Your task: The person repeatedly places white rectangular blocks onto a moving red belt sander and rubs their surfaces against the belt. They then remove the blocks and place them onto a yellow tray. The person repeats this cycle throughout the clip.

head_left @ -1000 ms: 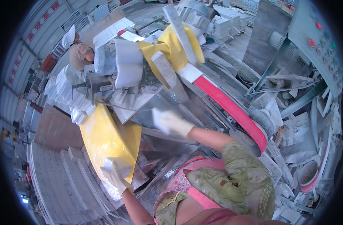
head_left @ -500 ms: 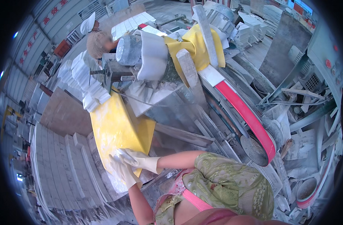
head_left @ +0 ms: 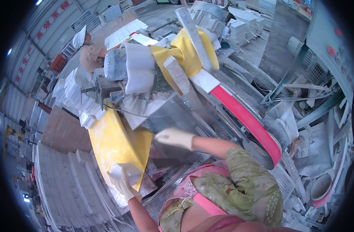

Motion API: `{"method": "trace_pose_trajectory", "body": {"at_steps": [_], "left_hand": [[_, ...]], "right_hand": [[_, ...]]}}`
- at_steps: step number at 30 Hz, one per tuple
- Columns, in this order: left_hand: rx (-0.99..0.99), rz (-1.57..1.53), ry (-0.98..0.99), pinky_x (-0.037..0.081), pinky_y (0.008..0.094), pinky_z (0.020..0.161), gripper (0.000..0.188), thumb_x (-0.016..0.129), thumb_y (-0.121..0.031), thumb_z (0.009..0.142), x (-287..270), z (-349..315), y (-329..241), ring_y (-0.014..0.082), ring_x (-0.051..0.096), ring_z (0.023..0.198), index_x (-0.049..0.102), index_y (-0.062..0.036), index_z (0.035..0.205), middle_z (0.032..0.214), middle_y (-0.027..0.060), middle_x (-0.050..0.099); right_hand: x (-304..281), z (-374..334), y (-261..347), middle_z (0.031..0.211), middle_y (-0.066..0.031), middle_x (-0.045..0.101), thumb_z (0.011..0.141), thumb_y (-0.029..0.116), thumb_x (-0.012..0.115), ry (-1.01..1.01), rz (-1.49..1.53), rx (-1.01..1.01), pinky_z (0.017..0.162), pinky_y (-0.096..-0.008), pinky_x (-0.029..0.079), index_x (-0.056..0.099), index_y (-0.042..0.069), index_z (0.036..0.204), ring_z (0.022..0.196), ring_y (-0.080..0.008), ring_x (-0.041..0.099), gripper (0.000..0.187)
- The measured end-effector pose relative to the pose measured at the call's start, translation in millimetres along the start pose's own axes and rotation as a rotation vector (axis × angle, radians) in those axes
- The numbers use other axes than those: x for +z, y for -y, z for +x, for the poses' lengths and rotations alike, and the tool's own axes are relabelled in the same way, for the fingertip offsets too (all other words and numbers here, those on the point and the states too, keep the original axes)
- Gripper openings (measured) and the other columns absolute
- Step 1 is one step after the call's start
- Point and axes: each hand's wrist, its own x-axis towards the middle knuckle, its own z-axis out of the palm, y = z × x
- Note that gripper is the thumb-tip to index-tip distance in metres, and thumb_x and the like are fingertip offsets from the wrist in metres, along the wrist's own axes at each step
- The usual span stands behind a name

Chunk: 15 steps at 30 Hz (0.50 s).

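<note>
Both my hands wear pale cream gloves. On the near end of a wet yellow sheet (head_left: 111, 135), my left hand (head_left: 122, 185) is closed on a small white stone piece (head_left: 135, 174); part of that piece lies under the fingers. My right hand (head_left: 173, 138) hangs in the air just right of the sheet's edge, apart from the left hand. Its fingers are curled together, and nothing shows in them. A red belt (head_left: 246, 120) runs over a wheel to the right of my right arm.
White slabs (head_left: 70, 178) are stacked at the left, with thin white pieces (head_left: 76, 94) piled beyond the yellow sheet. A motor (head_left: 115, 65) and wooden bars (head_left: 181, 73) stand ahead. Another person (head_left: 92, 58) is behind the motor. A control box (head_left: 330, 42) is at the right.
My right hand has left the left hand and moved right and away, off the yellow sheet. My left hand stays at the sheet's near end. The view has shifted slightly.
</note>
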Motion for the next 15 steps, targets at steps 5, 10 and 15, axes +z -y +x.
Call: {"method": "trace_pose_trajectory", "body": {"at_steps": [5, 10, 15], "left_hand": [[0.04, 0.043, -0.02, 0.034, 0.0422, 0.122, 0.104, 0.079, -0.053, 0.086, 1, 3, 6, 0.0371, 0.038, 0.149, 0.026, -0.0101, 0.165, 0.165, 0.0222, 0.033], [0.054, 0.023, 0.011, 0.034, 0.0416, 0.122, 0.103, 0.078, -0.052, 0.087, -3, 0, 1, 0.0374, 0.038, 0.149, 0.026, -0.0054, 0.164, 0.164, 0.0236, 0.033], [0.093, -0.03, -0.001, 0.033, 0.0408, 0.123, 0.103, 0.079, -0.05, 0.088, -3, 2, 5, 0.0365, 0.037, 0.15, 0.027, -0.0011, 0.162, 0.164, 0.0247, 0.033]], "right_hand": [[-151, -33, -45, 0.103, -0.0188, 0.074, 0.101, 0.033, 0.055, -0.355, -0.561, 0.207, 0.081, -0.0479, 0.053, 0.074, 0.007, 0.11, 0.098, -0.0412, 0.068, 0.033], [-225, -42, -77, 0.124, -0.0192, 0.066, 0.098, 0.037, 0.059, -0.753, -0.969, 0.114, 0.102, -0.0518, 0.043, 0.066, 0.004, 0.122, 0.122, -0.0397, 0.056, 0.041], [-241, -21, -114, 0.152, -0.0162, 0.049, 0.098, 0.043, 0.058, -0.567, -1.093, 0.343, 0.121, -0.0533, 0.025, 0.052, 0.004, 0.145, 0.147, -0.0314, 0.036, 0.062]]}}
